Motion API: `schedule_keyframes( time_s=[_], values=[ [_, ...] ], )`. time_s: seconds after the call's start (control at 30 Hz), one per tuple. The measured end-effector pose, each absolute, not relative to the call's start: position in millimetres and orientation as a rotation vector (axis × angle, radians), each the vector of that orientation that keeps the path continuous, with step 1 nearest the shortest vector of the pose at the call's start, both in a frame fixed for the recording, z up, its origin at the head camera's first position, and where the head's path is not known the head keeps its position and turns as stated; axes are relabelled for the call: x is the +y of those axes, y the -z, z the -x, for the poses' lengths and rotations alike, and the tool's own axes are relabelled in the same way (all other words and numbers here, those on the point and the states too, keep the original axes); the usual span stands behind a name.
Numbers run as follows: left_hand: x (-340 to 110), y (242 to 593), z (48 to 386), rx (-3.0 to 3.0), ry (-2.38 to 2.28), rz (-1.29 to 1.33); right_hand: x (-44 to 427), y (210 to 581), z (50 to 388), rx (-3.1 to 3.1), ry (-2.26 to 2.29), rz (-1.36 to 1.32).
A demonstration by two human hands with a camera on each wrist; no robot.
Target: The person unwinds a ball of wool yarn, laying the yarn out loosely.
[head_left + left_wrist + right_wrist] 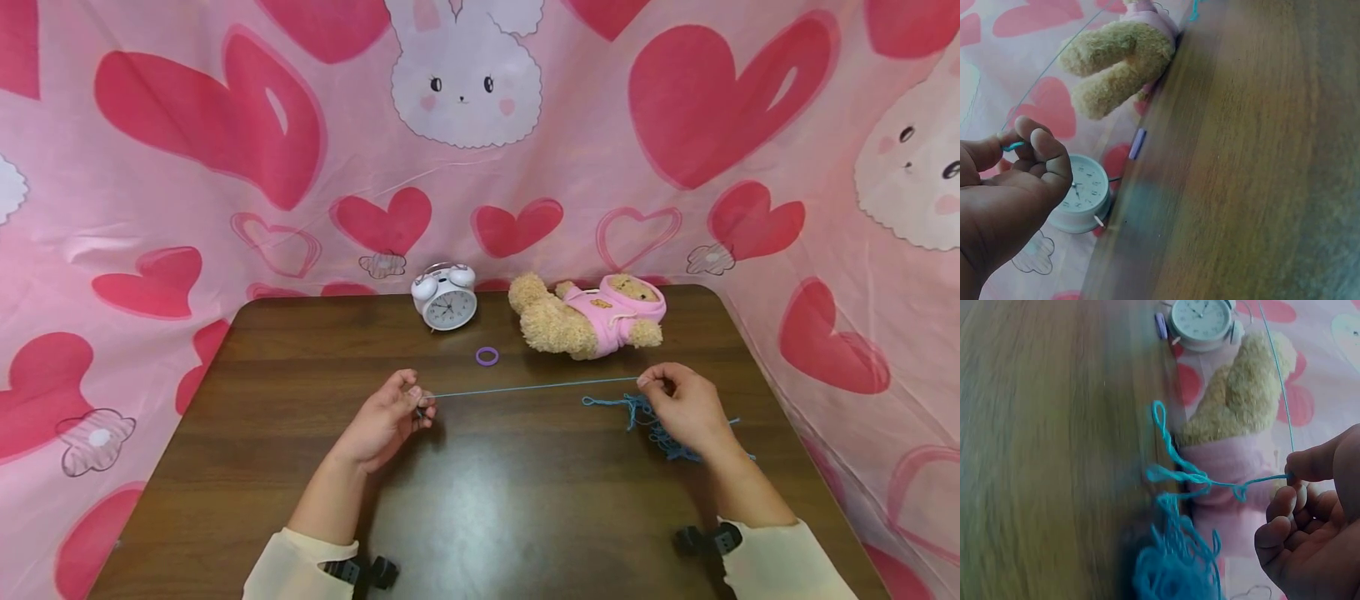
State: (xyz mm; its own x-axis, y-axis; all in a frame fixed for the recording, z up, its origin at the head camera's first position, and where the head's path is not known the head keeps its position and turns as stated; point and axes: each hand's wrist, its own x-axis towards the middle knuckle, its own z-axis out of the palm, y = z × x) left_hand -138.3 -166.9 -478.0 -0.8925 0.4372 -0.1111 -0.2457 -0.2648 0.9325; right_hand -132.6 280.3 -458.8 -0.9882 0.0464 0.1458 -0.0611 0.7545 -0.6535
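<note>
A thin blue strand of yarn (525,387) stretches taut between the two hands, above the table. My left hand (386,421) pinches one end between thumb and index finger; a short blue tail (1014,146) pokes out there in the left wrist view. At the other end my right hand (690,408) pinches the strand between thumb and forefinger. From that pinch the yarn runs down to a tangled blue bundle (1175,569), partly hidden below the right hand in the head view. A twisted loop (1160,415) sticks out of the bundle.
On the brown wooden table (465,500) a white twin-bell alarm clock (446,300) stands at the back. A teddy bear (592,317) in a pink hoodie lies to its right. Between them and nearer is a purple ring (487,357). Pink heart-print cloth (517,175) hangs behind.
</note>
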Motion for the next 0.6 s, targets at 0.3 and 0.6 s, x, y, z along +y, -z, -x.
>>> schedule_keyframes(
  time_s=[0.3,0.6],
  values=[
    [-159.7,483.5,142.7,1.674,-2.157,-0.227,304.0,458.4,121.5,-2.791,-0.993,0.067],
    [-139.6,482.6,145.5,1.947,-1.971,-0.208,328.6,456.7,110.3,-2.794,-0.939,0.147]
  ],
)
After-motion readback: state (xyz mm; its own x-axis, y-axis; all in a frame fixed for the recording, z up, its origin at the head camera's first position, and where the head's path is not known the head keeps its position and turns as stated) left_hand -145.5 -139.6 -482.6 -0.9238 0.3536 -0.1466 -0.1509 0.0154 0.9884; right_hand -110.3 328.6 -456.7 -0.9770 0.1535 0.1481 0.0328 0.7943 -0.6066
